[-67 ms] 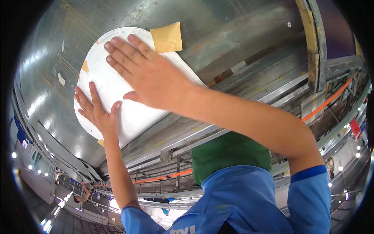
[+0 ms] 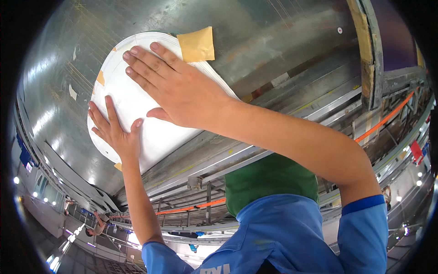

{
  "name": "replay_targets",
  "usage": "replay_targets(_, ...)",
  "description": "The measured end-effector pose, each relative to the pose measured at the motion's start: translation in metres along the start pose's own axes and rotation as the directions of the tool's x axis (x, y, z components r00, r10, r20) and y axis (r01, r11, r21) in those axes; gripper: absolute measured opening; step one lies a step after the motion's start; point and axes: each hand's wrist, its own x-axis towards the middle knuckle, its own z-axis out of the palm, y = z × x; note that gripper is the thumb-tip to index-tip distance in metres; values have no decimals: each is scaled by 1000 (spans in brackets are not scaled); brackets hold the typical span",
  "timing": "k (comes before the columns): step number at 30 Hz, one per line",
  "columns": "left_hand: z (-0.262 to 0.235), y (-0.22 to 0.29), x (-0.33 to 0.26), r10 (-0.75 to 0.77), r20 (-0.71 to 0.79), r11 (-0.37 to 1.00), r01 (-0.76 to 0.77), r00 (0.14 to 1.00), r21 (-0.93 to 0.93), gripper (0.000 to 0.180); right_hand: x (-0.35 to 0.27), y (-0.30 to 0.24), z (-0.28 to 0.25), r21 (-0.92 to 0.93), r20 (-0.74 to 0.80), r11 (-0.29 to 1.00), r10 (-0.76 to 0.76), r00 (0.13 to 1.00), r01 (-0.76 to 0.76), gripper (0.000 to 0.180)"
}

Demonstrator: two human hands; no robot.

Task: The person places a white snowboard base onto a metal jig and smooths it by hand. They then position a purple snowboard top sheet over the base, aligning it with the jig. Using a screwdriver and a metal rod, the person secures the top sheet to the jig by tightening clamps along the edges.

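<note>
Hardly any shift since before: both hands point(image 2: 178, 91) spread flat on smooth, rounded white sheet point(image 2: 137, 102) against dull metal panel point(image 2: 273, 41).

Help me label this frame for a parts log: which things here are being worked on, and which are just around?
In hand:
- white rounded sheet, pressed flat on the curved metal surface
- left hand and right hand, both flat on the sheet
- tan tape pieces at its edges

Just around:
- orange strap
- metal rails
- ceiling lights
</note>
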Motion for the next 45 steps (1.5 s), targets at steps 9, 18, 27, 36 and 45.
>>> replay_targets(9,-6,7,-1,-28,20,998,27,999,56,107,2,7,-12,106,72,994,-42,997,35,88)
replay_targets(18,-8,13,-1,-55,33,997,53,998,50,106,4,7,-19,127,150,992,-31,988,12,89)
replay_targets(27,-6,9,-1,-43,20,999,43,999,17,98,9,-2,-22,51,249,999,5,968,-18,88)
replay_targets(36,-17,11,1,-103,88,993,108,991,-51,94,9,-5,-20,-48,333,999,22,943,-7,95)
replay_targets(45,-14,9,3,-115,55,982,122,992,-145,89,5,-6,-21,-94,280,995,-8,960,36,97)
